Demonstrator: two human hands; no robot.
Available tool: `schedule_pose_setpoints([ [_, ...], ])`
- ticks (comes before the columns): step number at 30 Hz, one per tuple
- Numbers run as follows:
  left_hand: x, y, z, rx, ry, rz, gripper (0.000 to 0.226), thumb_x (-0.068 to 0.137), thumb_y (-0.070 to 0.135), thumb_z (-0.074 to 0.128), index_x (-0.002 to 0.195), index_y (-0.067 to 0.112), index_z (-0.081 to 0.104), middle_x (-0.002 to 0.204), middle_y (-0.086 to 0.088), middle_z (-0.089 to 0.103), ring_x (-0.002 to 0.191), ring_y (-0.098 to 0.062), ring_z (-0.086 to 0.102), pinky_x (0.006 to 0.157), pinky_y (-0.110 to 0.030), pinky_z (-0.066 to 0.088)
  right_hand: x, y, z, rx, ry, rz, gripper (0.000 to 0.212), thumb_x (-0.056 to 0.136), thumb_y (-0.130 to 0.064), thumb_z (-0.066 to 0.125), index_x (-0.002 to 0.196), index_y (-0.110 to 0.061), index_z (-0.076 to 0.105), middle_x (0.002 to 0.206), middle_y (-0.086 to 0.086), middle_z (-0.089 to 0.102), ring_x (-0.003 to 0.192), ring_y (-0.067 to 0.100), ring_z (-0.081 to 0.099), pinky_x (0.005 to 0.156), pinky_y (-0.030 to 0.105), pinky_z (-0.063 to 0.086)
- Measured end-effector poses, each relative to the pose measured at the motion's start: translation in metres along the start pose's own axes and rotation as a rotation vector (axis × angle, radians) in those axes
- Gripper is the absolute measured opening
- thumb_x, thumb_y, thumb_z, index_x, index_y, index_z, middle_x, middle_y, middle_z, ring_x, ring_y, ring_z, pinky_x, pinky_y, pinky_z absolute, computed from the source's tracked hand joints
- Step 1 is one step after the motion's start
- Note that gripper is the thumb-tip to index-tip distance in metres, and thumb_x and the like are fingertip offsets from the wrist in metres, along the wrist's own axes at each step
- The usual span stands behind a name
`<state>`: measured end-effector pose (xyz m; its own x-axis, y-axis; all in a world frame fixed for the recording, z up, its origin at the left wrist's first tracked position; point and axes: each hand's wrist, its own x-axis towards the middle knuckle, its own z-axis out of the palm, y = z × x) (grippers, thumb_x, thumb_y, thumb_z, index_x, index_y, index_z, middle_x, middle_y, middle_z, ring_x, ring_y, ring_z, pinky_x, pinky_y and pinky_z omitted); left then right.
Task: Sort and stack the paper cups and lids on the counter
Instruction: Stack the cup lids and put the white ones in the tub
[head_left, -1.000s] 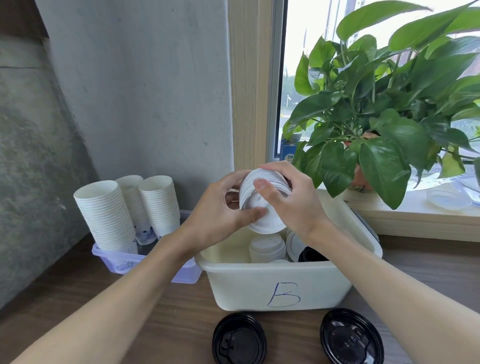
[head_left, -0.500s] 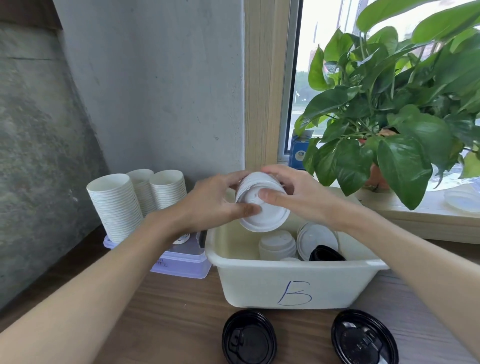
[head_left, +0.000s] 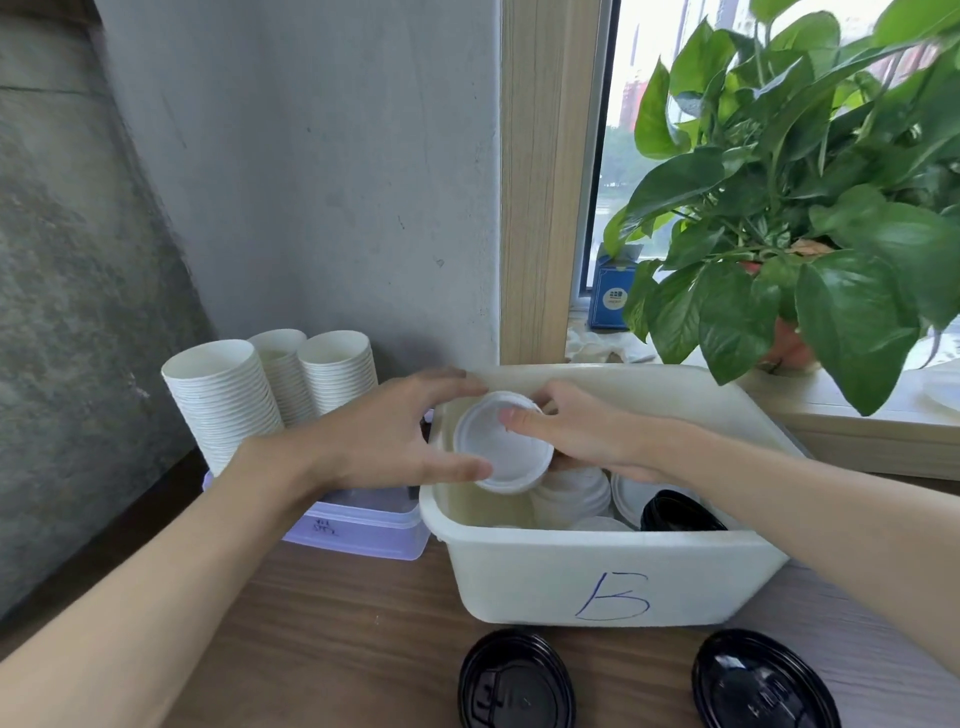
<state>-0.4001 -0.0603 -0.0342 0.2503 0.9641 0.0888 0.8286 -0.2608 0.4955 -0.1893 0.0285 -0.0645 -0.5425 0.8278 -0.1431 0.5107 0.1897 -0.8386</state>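
1. I hold a short stack of white lids (head_left: 501, 447) in both hands. It is over the back left part of the cream bin (head_left: 597, 577).
2. The lids are round with a raised rim. The flat face tips toward me.
3. My left hand (head_left: 384, 441) grips the stack from the left. The thumb is at the low rim and the fingers go over the top.
4. My right hand (head_left: 587, 436) grips it too. The thumb presses on the face of the front lid.
5. The bin has a blue "B" on its front. It sits on the wooden counter (head_left: 337, 623).
6. Two black lids (head_left: 517, 680) lie flat on the counter, just in front of the bin.
7. Three stacks of paper cups (head_left: 223, 400) lean in a clear purple box (head_left: 363, 525), left of the bin.
8. I cannot count the lids in my stack.
9. My right fingers are hidden behind the stack.
10. The bin wall hides most of the loose white lids (head_left: 571, 496) and the black lid (head_left: 675, 512) inside.
11. The bottom edge cuts off both black lids on the counter.
12. The writing on the purple box is too small to read.
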Motion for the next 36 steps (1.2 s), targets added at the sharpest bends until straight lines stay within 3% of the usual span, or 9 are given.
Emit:
schedule_pose_setpoints([
  [2, 0.0, -0.002, 0.002, 0.048, -0.016, 0.018, 0.064, 0.08, 0.046, 0.081, 0.132, 0.06, 0.045, 0.125, 0.058, 0.023, 0.113, 0.039, 0.023, 0.086, 0.012, 0.017, 0.006, 0.002, 0.006, -0.107, 0.034, -0.042, 0.037, 0.081, -0.06, 0.062, 0.093, -0.025, 0.055, 0.096, -0.002, 0.063, 0.086, 0.012, 0.056, 0.073, 0.03, 0.046],
  [4, 0.0, -0.003, 0.004, 0.076, -0.012, 0.013, 0.072, 0.081, 0.048, 0.08, 0.144, 0.047, 0.046, 0.137, 0.045, 0.024, 0.127, 0.023, 0.026, 0.092, 0.01, 0.014, 0.01, 0.007, 0.011, -0.219, 0.022, -0.081, 0.032, 0.084, -0.057, 0.061, 0.087, -0.026, 0.053, 0.085, -0.007, 0.059, 0.077, 0.008, 0.054, 0.064, 0.025, 0.04],
  [8, -0.001, -0.002, 0.004, 0.133, -0.025, -0.009, 0.073, 0.084, 0.059, 0.072, 0.149, 0.039, 0.045, 0.165, 0.014, 0.022, 0.15, -0.001, 0.02, 0.113, -0.016, 0.018, 0.016, 0.014, 0.015, -0.345, 0.011, -0.171, 0.03, 0.088, -0.051, 0.062, 0.082, -0.022, 0.054, 0.079, -0.006, 0.058, 0.07, 0.008, 0.051, 0.058, 0.023, 0.037],
  [12, -0.003, -0.003, 0.004, 0.161, -0.015, 0.003, 0.068, 0.088, 0.062, 0.063, 0.149, 0.038, 0.045, 0.168, 0.009, 0.018, 0.152, -0.004, 0.018, 0.118, -0.021, 0.019, 0.018, 0.017, 0.011, -0.374, 0.046, -0.192, 0.031, 0.084, -0.048, 0.068, 0.083, -0.02, 0.056, 0.077, -0.006, 0.058, 0.067, 0.009, 0.051, 0.052, 0.016, 0.034],
  [17, -0.004, -0.001, 0.006, 0.159, -0.003, 0.001, 0.077, 0.079, 0.07, 0.053, 0.148, 0.037, 0.047, 0.168, 0.007, 0.02, 0.153, -0.003, 0.018, 0.118, -0.021, 0.018, 0.025, 0.018, 0.014, -0.513, 0.133, -0.158, 0.048, 0.083, -0.058, 0.063, 0.07, -0.012, 0.059, 0.066, 0.001, 0.056, 0.061, 0.016, 0.049, 0.058, 0.033, 0.038],
  [22, -0.004, -0.005, 0.007, 0.163, 0.003, 0.024, 0.063, 0.091, 0.06, 0.061, 0.148, 0.035, 0.048, 0.168, 0.005, 0.02, 0.152, -0.002, 0.016, 0.115, -0.018, 0.015, 0.015, 0.018, 0.006, -0.444, -0.003, -0.186, 0.037, 0.08, -0.054, 0.069, 0.087, -0.018, 0.06, 0.079, -0.003, 0.06, 0.069, 0.012, 0.053, 0.061, 0.028, 0.041],
  [26, -0.005, -0.003, 0.009, 0.174, 0.004, 0.03, 0.068, 0.085, 0.065, 0.053, 0.147, 0.036, 0.049, 0.168, 0.005, 0.021, 0.153, -0.002, 0.014, 0.113, -0.016, 0.014, 0.013, 0.021, 0.001, -0.532, -0.055, -0.198, 0.036, 0.08, -0.052, 0.07, 0.095, -0.022, 0.057, 0.091, -0.004, 0.062, 0.082, 0.014, 0.057, 0.073, 0.032, 0.047],
  [30, -0.005, 0.001, 0.008, 0.186, -0.012, 0.008, 0.074, 0.081, 0.067, 0.047, 0.148, 0.036, 0.048, 0.168, 0.004, 0.02, 0.153, -0.004, 0.015, 0.116, -0.019, 0.015, 0.014, 0.019, 0.003, -0.503, -0.051, -0.156, 0.036, 0.079, -0.051, 0.071, 0.088, -0.019, 0.057, 0.082, -0.002, 0.058, 0.073, 0.015, 0.052, 0.064, 0.03, 0.039],
  [36, -0.003, 0.003, 0.005, 0.257, -0.049, 0.001, 0.062, 0.095, 0.058, 0.056, 0.152, 0.039, 0.039, 0.169, 0.003, 0.017, 0.155, -0.007, 0.012, 0.119, -0.023, 0.012, 0.004, 0.018, 0.001, -0.583, -0.053, -0.148, 0.032, 0.082, -0.054, 0.065, 0.086, -0.024, 0.058, 0.084, -0.006, 0.062, 0.084, 0.018, 0.058, 0.08, 0.04, 0.047],
])
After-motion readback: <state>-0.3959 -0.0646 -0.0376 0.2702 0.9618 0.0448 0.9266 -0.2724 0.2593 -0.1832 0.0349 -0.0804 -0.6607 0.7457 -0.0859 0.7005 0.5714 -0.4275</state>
